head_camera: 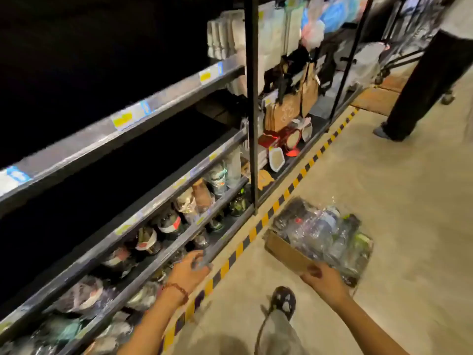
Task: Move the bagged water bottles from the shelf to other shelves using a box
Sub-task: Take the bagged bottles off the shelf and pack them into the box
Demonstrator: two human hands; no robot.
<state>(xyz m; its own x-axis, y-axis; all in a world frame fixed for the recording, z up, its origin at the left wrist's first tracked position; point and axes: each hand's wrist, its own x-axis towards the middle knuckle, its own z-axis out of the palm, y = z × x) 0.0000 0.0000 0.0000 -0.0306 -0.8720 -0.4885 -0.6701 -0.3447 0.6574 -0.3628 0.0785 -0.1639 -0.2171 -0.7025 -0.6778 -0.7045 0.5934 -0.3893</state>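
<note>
Two hands work low beside the shelf (pixel 163 254). Left hand (pixel 188 270), a bead bracelet (pixel 176 290) at its wrist, reaches to the lip of the lowest tier, fingers curled round something clear and crinkled there; blur hides what it is, so whether it truly grips a bagged bottle I cannot tell. Right hand (pixel 323 279) grips the near edge of the box (pixel 286 252), thumb on top of the cardboard rim. That box sits on the floor (pixel 384 201) just beyond the yellow-and-black tape (pixel 281 198), apart from the shelf, its long axis running away from the person toward the upper right. Bagged bottles (pixel 320 231) fill it to heaping, lying on their sides; most seem to lie along the box's length, one with a red cap toward the shelf side, though the wrap blurs the details. More bagged bottles (pixel 189 203) stand in a row on the lower tiers, upright or leaning slightly. Tiers above them are dark. A shoe (pixel 282 301) shows between the arms. Another person's legs (pixel 419 83) stand at the far right of the aisle.
</note>
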